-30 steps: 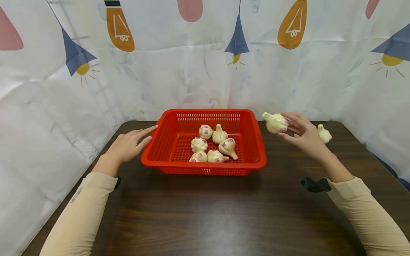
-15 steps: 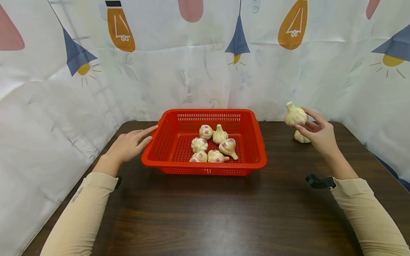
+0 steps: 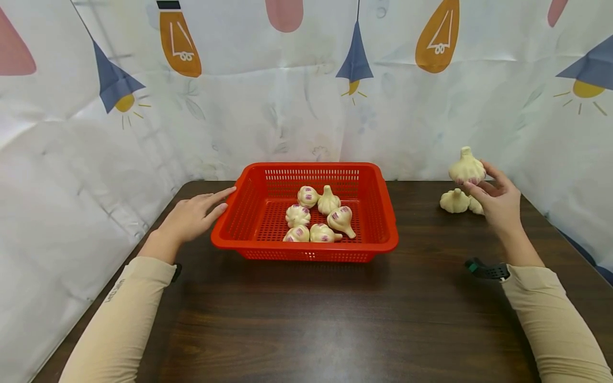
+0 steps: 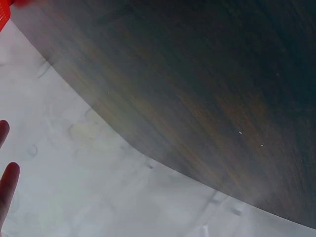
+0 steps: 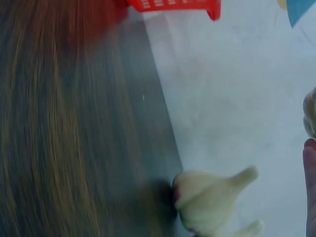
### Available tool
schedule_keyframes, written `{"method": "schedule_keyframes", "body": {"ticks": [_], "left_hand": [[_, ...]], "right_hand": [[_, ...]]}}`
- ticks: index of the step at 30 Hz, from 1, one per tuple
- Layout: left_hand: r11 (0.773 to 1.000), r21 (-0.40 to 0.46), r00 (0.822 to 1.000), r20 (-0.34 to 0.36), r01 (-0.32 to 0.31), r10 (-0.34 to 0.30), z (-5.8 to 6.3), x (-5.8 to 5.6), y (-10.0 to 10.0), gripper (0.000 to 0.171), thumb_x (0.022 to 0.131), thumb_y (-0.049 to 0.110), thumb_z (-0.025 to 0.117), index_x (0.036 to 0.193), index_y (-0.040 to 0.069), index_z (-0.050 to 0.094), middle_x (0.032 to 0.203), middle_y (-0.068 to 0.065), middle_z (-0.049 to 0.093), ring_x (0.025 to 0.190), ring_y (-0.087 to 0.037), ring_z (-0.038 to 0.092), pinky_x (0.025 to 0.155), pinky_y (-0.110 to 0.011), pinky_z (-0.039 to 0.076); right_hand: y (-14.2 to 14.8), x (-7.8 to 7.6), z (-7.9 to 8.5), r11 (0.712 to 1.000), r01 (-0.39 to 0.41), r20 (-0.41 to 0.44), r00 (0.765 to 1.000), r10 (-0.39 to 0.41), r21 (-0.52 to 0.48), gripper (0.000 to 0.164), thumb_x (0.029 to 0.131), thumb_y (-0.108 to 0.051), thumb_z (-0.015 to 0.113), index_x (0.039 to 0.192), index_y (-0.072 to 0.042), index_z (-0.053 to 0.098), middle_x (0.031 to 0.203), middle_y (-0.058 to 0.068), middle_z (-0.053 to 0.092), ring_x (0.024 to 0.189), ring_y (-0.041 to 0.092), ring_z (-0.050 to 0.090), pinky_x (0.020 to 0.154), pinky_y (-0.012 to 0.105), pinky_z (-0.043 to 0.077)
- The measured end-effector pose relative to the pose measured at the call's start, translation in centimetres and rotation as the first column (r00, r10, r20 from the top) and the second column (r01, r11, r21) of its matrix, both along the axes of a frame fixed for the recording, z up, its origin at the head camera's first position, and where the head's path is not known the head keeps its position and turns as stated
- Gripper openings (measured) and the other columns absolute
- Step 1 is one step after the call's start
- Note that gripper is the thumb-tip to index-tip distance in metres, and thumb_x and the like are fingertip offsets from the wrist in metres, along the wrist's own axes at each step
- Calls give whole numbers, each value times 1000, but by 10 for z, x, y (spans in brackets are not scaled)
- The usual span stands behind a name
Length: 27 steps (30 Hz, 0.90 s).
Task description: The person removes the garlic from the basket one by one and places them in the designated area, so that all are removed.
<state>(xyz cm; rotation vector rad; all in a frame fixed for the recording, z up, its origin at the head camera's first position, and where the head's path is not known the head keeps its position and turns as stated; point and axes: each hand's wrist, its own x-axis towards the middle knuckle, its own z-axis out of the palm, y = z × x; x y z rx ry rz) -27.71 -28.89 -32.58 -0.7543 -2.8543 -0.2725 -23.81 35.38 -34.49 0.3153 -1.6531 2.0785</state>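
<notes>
Below grip of right hand (image 3: 500, 201), one garlic (image 3: 475, 206) partly hidden; right wrist view cuts off held garlic (image 5: 310, 112), blurs table (image 5: 64, 123).

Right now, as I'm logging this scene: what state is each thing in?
Basket: upright, open-topped
Basket garlic: six bulbs, loose
Held garlic: raised, stem up
Right grip: holding that raised bulb
Table garlic: resting; one bulb partly hidden
Left grip: extended, at basket rim
Curtain: hanging, creased

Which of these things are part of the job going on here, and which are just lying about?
Seemingly part of the job:
garlic bulb held in the right hand
red basket, left hand at its edge
six bulbs inside it
two loose bulbs outside

Seemingly just surroundings:
patterned cloth
dark table
black wrist strap
</notes>
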Motion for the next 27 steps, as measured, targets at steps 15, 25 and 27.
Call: {"method": "schedule_keyframes", "body": {"ticks": [15,25,27], "left_hand": [[1000,-4,1000,-7,7,-7,2,1,0,54,110,43,41,160,21,40,143,-24,56,122,-44,57,92,-64,47],[1000,-2,1000,0,4,-4,1,0,0,55,110,43,40,160,22,39,144,-24,56,124,-44,56,94,-65,46],[1000,-1,1000,-1,5,-5,1,0,0,55,110,43,40,160,22,39,144,-24,56,124,-44,56,94,-65,46]], "right_hand": [[27,1,-5,964,141,44,990,-134,-226,59,88,23,64,140,-5,61,129,6,50,95,11,69,79,15,55],[47,5,-7,907,261,136,964,-228,-331,54,85,23,66,130,-8,67,125,5,50,100,10,60,71,14,55],[51,7,-7,896,274,155,960,-233,-348,54,85,23,67,129,-8,66,125,5,49,103,11,56,72,14,55]]}}
